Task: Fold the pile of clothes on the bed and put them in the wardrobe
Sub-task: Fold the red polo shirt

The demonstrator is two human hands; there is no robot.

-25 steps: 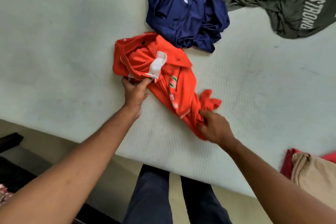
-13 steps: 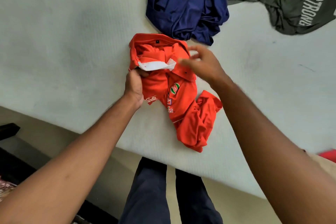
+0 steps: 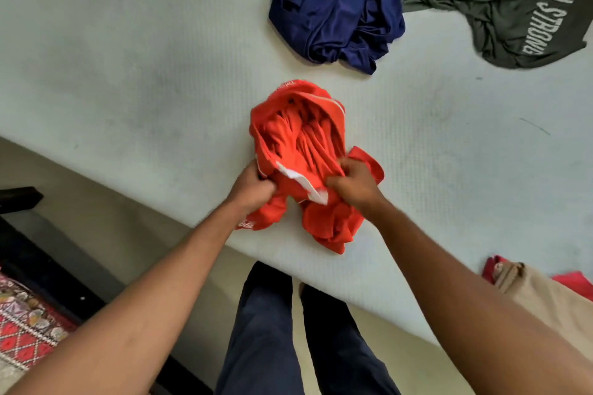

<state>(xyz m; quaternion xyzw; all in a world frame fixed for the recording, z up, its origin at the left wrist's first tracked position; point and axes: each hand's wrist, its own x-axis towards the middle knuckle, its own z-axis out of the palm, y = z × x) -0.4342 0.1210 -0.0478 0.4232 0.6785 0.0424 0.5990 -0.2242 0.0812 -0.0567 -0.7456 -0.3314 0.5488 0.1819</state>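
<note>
An orange-red polo shirt (image 3: 305, 144) with a white collar lining lies bunched near the front edge of the pale bed (image 3: 128, 74). My left hand (image 3: 250, 189) grips its left side near the collar. My right hand (image 3: 356, 183) grips the fabric on the right side, fingers curled into the cloth. Farther back a crumpled navy blue garment (image 3: 330, 6) lies on the bed, and an olive green shirt (image 3: 500, 0) with white lettering is spread at the back right.
Beige and red folded clothes (image 3: 542, 292) lie at the bed's front right edge. My dark trouser legs (image 3: 288, 330) stand against the bed. A patterned red rug (image 3: 29, 324) and dark furniture (image 3: 19, 199) are on the floor at left.
My right hand came back from the collar's far side and now grips the shirt near its front. Both hands have pulled the shirt toward me and bunched it up.
</note>
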